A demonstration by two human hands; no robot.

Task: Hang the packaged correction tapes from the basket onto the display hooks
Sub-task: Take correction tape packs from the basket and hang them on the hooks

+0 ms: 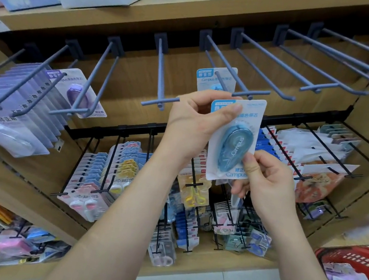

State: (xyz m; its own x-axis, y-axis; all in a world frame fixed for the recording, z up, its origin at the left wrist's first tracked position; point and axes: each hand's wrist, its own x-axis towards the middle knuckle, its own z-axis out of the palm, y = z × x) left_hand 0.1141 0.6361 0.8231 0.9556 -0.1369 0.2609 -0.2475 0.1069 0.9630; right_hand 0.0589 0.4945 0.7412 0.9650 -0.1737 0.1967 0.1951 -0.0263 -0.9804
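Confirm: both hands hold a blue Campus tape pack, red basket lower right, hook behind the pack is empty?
Not empty: head view shows another blue pack hanging on that hook. Rest stands: left hand and right hand hold the Campus tape pack, red basket lower right.

Lit brightly and evenly, with soft shadow under the wooden shelf [171, 20]. Bowed hard toward the edges. Smeared with blur at right, above the red basket [352, 252].
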